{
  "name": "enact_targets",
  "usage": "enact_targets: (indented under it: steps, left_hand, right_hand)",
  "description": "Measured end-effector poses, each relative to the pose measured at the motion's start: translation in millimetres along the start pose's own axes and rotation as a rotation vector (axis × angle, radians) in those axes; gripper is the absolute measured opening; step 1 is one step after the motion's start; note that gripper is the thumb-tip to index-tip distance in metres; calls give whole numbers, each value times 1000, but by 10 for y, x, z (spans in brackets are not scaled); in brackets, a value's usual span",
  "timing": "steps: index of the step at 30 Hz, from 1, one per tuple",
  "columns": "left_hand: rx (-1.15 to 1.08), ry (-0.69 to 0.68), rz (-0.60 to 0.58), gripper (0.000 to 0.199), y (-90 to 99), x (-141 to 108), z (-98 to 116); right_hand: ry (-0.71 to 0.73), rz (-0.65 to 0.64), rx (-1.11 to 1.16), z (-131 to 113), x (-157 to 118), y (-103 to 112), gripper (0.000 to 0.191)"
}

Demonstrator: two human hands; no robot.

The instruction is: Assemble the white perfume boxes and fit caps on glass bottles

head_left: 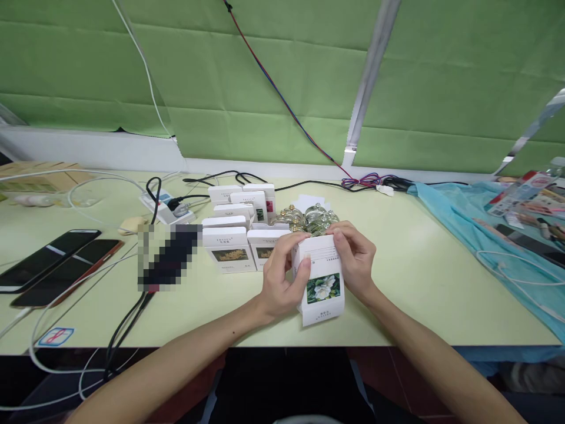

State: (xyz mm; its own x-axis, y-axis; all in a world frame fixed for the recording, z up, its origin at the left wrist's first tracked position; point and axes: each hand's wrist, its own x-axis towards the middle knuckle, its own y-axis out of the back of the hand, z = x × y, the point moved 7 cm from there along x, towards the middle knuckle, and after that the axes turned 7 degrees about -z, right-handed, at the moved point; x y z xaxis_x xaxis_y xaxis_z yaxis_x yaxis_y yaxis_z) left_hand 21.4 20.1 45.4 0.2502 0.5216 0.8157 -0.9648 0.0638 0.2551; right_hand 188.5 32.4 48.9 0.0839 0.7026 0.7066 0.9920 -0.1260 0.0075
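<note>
A white carton (pixel 324 300) with a picture of a white flower is between my two hands, above the table near its front edge. Its printing is upside down to me. My left hand (pixel 285 274) grips the left side, thumb across the front face. With thumb and fingers, my right hand (pixel 356 259) pinches the far right corner. Just beyond my hands lies a cluster of small round glass bottles (pixel 320 218), some with gold caps. White printed cartons (pixel 227 250) stand in a group to the left, several with flower pictures. What the held carton contains is hidden.
Two phones (pixel 53 253) lie at the left, with cables and a power strip (pixel 165 206) beside them. A pixelated dark patch covers something there. Blue plastic sheeting (pixel 468 218) with assorted items spreads over the right end. Wires run along the back of the table (pixel 424 294).
</note>
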Motion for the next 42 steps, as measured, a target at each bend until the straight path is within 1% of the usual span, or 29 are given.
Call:
enact_targets:
  steps: [6,9,12,15,20,27,32,37,42]
  left_hand:
    - [-1,29,18,35,18,11,2]
    - [-8,32,48,35,42,20,11]
    - [-24,30,74,35,61,22,11]
    - [-31,38,75,34,62,23,6]
    - [-6,51,67,31,69,38,19]
    - [19,46,64,31,70,36,28]
    - [18,47,58,31,70,28,5]
    - [16,49,53,31,71,29,-6]
    - [28,52,53,30,71,21,-14]
  right_hand:
    - [10,-25,6,7,2,-3,20]
    - [5,-88,10,14,-4,-31,17]
    - [-11,-151,18,16,-13,-69,23]
    - [-1,-186,41,-10,-15,-98,26]
    - [17,-175,20,-47,-1,-101,23]
    - [5,-173,49,-12,-11,-105,19]
    - [17,-175,85,-13,-17,-109,18]
    - [4,-163,68,-17,-16,-105,18]
    - [27,-159,84,-35,-11,-108,16]
